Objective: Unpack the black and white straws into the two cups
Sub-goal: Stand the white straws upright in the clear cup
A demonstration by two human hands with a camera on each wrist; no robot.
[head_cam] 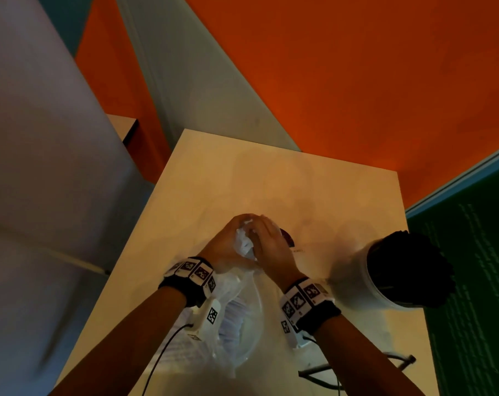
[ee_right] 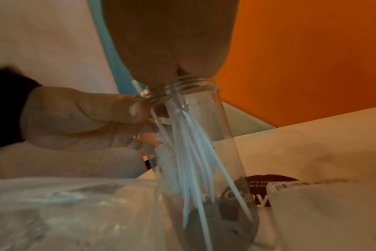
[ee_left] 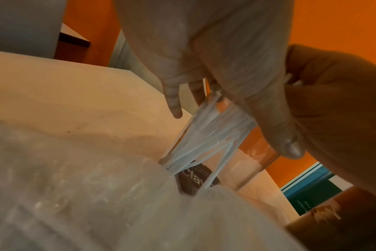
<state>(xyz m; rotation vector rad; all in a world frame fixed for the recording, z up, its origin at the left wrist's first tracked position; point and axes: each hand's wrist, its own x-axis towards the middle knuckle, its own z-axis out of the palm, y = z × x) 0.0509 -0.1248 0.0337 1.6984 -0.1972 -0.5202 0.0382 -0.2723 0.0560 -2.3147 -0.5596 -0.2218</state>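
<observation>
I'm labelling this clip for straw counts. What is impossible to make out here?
- Head view: the clear plastic cup is hidden beneath both hands.
- Wrist views: the white straws overlap and blur, so no count.
- Head view: the white cup of black straws is cut by shadow; its count is unreadable.

White straws (ee_right: pixel 189 152) splayed inside upright clear cup (ee_right: pixel 223 135), black straws (head_cam: pixel 408 267) filling white cup (head_cam: pixel 368 284)
</observation>
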